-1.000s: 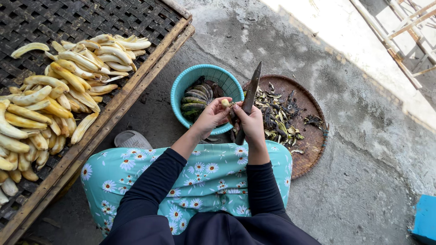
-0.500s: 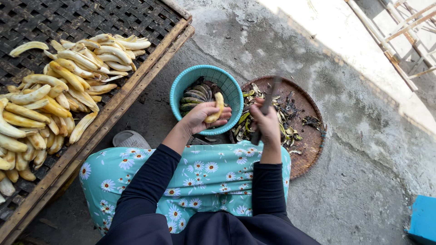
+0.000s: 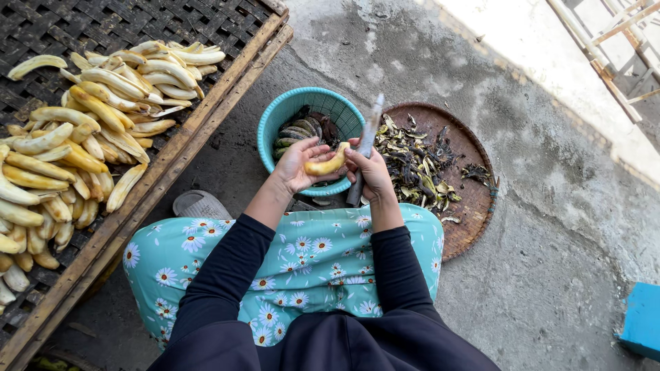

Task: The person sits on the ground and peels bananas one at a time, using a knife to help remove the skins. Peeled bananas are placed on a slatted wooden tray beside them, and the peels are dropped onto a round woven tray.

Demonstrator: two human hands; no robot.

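Peeled pale-yellow banana [image 3: 327,165] lies across both hands above the near rim of the round teal plastic basket [image 3: 271,124]; the left hand [image 3: 300,165] cups it with curled fingers; the right hand [image 3: 371,172] pinches its other end while clenching a long grey-bladed knife [image 3: 364,148], blade pointing away; dark peels [image 3: 412,165] cover the round woven tray [image 3: 474,206] just right; peeled bananas [image 3: 89,130] heap on the slatted rack [image 3: 158,172] to the left.

Long black sleeves [image 3: 227,268] above a turquoise skirt [image 3: 309,261] printed with white daisies.
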